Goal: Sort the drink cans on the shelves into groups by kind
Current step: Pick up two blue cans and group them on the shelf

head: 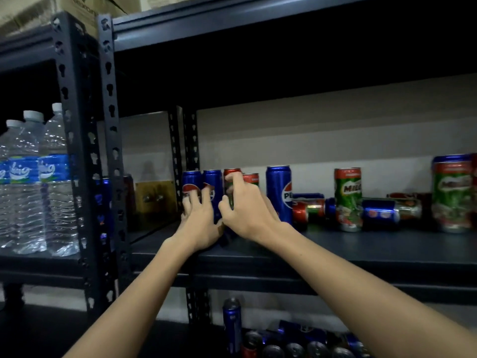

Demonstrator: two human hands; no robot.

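1. Dark metal shelf (335, 249) runs across the head view, its slotted posts (111, 130) standing at the left with a pale wall behind.
2. Left hand (200, 219) has its fingers spread over the fronts of two upright Pepsi cans (192, 180) at the shelf's left end.
3. Right hand (245, 205) curls round a green Milo can (232, 174) just beside those blue ones; a second Milo can's top (251, 177) shows behind the knuckles.
4. Another Pepsi can (278, 192) stands upright just right of the hands.
5. Further right, a tall Milo can (348, 200) stands among several cans lying on their sides (379, 211), blue and green mixed.
6. At the far right edge stands one more green can (451, 195), blurred.
7. Water bottles (38, 182) with blue labels fill the neighbouring rack at left.
8. Lower shelf holds more cans (296, 347), one blue can upright, the rest in a dim cluster.
9. Cardboard boxes (77, 6) sit on top of the rack.
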